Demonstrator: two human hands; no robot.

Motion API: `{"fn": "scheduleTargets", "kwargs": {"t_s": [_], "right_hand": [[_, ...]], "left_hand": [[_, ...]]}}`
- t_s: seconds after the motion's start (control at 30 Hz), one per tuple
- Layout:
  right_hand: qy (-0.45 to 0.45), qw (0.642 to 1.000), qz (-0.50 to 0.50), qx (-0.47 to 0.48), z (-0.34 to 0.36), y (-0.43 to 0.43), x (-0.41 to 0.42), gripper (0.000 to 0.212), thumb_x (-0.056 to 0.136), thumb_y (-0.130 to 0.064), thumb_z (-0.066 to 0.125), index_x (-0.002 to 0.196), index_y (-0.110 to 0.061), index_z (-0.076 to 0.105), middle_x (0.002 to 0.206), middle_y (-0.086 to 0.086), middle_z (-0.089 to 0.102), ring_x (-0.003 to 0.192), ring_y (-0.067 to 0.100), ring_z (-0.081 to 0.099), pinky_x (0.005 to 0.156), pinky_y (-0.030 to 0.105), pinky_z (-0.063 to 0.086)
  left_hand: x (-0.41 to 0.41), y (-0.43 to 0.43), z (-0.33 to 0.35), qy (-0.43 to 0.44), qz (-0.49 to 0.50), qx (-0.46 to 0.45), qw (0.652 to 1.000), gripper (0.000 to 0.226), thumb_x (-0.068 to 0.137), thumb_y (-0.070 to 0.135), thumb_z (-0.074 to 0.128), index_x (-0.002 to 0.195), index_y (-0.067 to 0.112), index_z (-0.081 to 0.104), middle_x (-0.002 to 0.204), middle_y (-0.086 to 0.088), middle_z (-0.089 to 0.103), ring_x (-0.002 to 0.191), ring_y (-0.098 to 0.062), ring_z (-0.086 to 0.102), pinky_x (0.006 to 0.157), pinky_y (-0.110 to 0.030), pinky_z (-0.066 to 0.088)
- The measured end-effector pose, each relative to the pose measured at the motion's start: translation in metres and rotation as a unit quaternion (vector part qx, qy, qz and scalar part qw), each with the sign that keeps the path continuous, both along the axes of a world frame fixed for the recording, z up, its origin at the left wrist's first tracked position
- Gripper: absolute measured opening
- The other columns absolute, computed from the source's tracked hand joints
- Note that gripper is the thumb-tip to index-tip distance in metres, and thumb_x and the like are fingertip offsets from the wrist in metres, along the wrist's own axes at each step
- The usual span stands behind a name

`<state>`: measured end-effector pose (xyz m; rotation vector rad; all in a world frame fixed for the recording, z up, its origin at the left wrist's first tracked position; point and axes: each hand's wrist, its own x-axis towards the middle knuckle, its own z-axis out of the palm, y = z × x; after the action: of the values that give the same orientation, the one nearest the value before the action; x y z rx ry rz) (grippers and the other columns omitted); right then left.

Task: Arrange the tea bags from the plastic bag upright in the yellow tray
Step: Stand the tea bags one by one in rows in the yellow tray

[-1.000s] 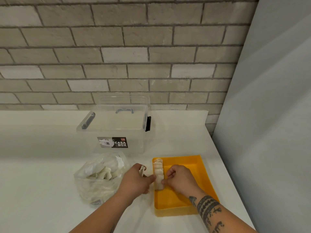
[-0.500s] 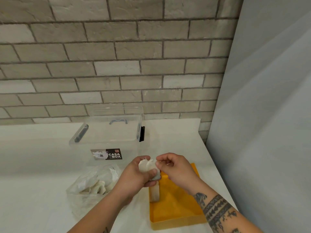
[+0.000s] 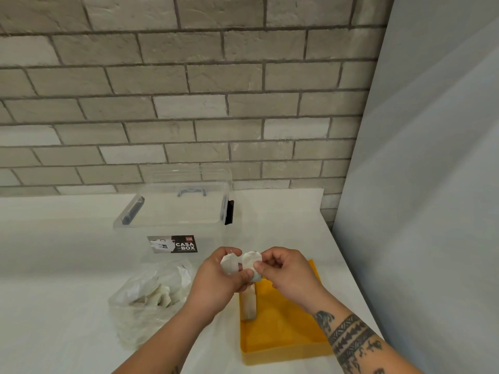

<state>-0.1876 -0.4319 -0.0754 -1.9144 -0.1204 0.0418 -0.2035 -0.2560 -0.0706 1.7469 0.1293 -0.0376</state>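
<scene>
Tea bags (image 3: 251, 262), white counter (image 3: 54, 265), brick wall (image 3: 189, 76)

I hold two white tea bags (image 3: 252, 261) above the far left corner of the yellow tray (image 3: 283, 333). A row of tea bags (image 3: 248, 303) stands along its left wall, and the clear plastic bag (image 3: 145, 300) lies to the left.

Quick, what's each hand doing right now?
Left hand: holding a tea bag.
Right hand: pinching a second tea bag.
</scene>
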Motion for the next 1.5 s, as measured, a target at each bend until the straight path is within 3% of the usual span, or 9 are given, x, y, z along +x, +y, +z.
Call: {"fn": "scheduleTargets", "kwargs": {"t_s": [0.2, 0.33, 0.4, 0.57, 0.73, 0.83, 0.97, 1.13, 1.5], "right_hand": [[0.006, 0.998, -0.061, 0.006, -0.024, -0.009, 0.005, 0.006, 0.086, -0.022, 0.077, 0.082, -0.023, 0.074, 0.075, -0.008, 0.072, 0.067, 0.001, 0.063, 0.065, 0.02, 0.049], [0.065, 0.995, -0.056, -0.042, -0.054, -0.013, 0.003, 0.012, 0.083, -0.023, 0.08, 0.078, -0.023, 0.07, 0.076, -0.004, 0.072, 0.067, 0.006, 0.063, 0.068, 0.029, 0.054], [0.08, 0.992, -0.052, -0.083, -0.068, -0.009, 0.0, 0.015, 0.081, -0.025, 0.082, 0.074, -0.025, 0.068, 0.077, -0.005, 0.072, 0.07, 0.005, 0.063, 0.067, 0.025, 0.053], [0.115, 0.98, -0.023, -0.16, -0.084, 0.007, -0.003, 0.02, 0.08, -0.03, 0.082, 0.072, -0.029, 0.064, 0.076, -0.011, 0.069, 0.07, 0.001, 0.062, 0.06, 0.012, 0.045], [0.159, 0.979, -0.033, -0.124, -0.089, 0.018, -0.003, 0.016, 0.082, -0.021, 0.08, 0.076, -0.02, 0.065, 0.069, -0.001, 0.072, 0.055, 0.011, 0.064, 0.056, 0.025, 0.055], [0.177, 0.978, -0.045, -0.104, -0.088, 0.022, -0.005, 0.016, 0.083, -0.015, 0.08, 0.08, -0.017, 0.065, 0.069, 0.004, 0.072, 0.051, 0.012, 0.065, 0.054, 0.024, 0.056], [0.177, 0.974, -0.04, -0.132, -0.089, 0.02, -0.005, 0.023, 0.074, -0.02, 0.086, 0.083, -0.019, 0.065, 0.072, 0.0, 0.074, 0.055, 0.011, 0.067, 0.056, 0.024, 0.056], [0.173, 0.964, -0.025, -0.201, -0.088, 0.021, -0.005, 0.04, 0.056, -0.033, 0.094, 0.081, -0.024, 0.065, 0.079, -0.006, 0.072, 0.073, 0.015, 0.07, 0.07, 0.034, 0.06], [0.143, 0.961, -0.033, -0.236, -0.088, 0.026, -0.007, 0.033, 0.065, -0.037, 0.091, 0.078, -0.026, 0.063, 0.081, -0.012, 0.066, 0.075, 0.008, 0.061, 0.067, 0.025, 0.051]], "left_hand": [[0.001, 0.004, -0.011, 0.039, 0.036, 0.018, 0.998, 0.006, 0.098, 0.018, 0.063, 0.104, 0.02, 0.065, 0.083, -0.011, 0.076, 0.062, -0.019, 0.069, 0.064, -0.032, 0.062], [0.003, 0.007, -0.037, 0.099, 0.03, 0.095, 0.99, 0.008, 0.098, 0.025, 0.06, 0.099, 0.018, 0.064, 0.085, -0.008, 0.07, 0.059, -0.017, 0.063, 0.053, -0.025, 0.052], [0.002, 0.007, -0.05, 0.124, 0.015, 0.127, 0.984, 0.01, 0.096, 0.028, 0.065, 0.099, 0.019, 0.062, 0.083, -0.008, 0.068, 0.06, -0.018, 0.063, 0.051, -0.024, 0.049], [-0.001, 0.006, -0.066, 0.158, -0.005, 0.134, 0.978, 0.012, 0.094, 0.026, 0.067, 0.1, 0.017, 0.064, 0.077, -0.009, 0.069, 0.057, -0.019, 0.064, 0.054, -0.027, 0.054], [-0.004, 0.005, -0.068, 0.154, -0.005, 0.125, 0.98, 0.009, 0.097, 0.024, 0.063, 0.096, 0.015, 0.065, 0.079, -0.01, 0.07, 0.057, -0.018, 0.066, 0.061, -0.032, 0.061], [-0.004, 0.005, -0.069, 0.155, -0.004, 0.123, 0.98, 0.01, 0.097, 0.024, 0.061, 0.097, 0.014, 0.064, 0.074, -0.009, 0.069, 0.052, -0.016, 0.064, 0.059, -0.03, 0.059], [-0.004, 0.004, -0.069, 0.157, -0.002, 0.118, 0.98, 0.01, 0.098, 0.023, 0.061, 0.097, 0.013, 0.064, 0.071, -0.008, 0.068, 0.05, -0.016, 0.063, 0.057, -0.029, 0.058], [-0.003, 0.004, -0.07, 0.156, -0.001, 0.122, 0.98, 0.011, 0.098, 0.025, 0.062, 0.096, 0.014, 0.064, 0.073, -0.009, 0.068, 0.051, -0.016, 0.063, 0.059, -0.031, 0.06], [-0.002, 0.005, -0.072, 0.163, -0.002, 0.117, 0.98, 0.012, 0.098, 0.025, 0.062, 0.098, 0.014, 0.065, 0.077, -0.01, 0.07, 0.053, -0.017, 0.064, 0.061, -0.031, 0.061]]}}
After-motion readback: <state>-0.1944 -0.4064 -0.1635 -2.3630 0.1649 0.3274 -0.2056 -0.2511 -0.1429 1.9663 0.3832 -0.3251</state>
